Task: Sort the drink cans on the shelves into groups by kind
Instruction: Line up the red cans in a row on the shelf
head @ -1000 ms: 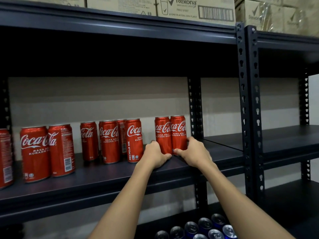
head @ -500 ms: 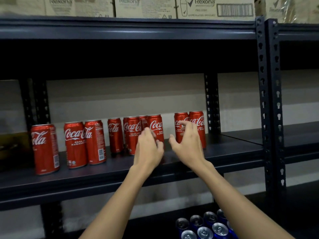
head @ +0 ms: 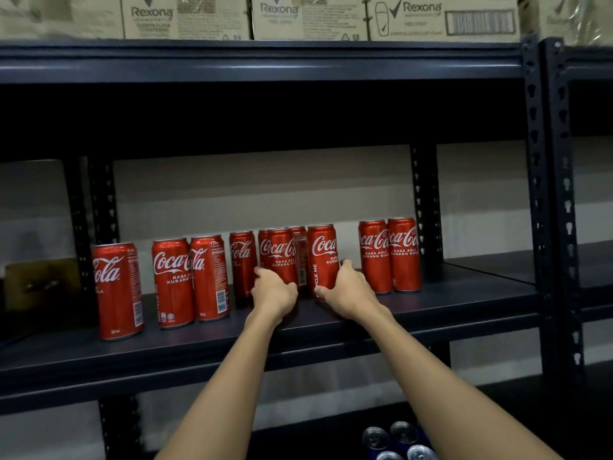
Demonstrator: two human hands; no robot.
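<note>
I see left hand (head: 274,291) grip curled round Coca-Cola can (head: 278,257), label "RASA ASLI KURANG GULA". Right hand (head: 348,293) grip grasps next can (head: 322,260), marked "RECYCLE ME". Both cans upright on dark shelf (head: 464,293). Right of grip: pair of same cans (head: 389,255). Above grip: Rexona cartons (head: 308,16).

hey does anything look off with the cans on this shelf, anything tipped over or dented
Nothing stands out. The red Coca-Cola cans stand upright on the dark shelf with no visible dents or spills; they are unevenly spaced in loose clusters.
</note>
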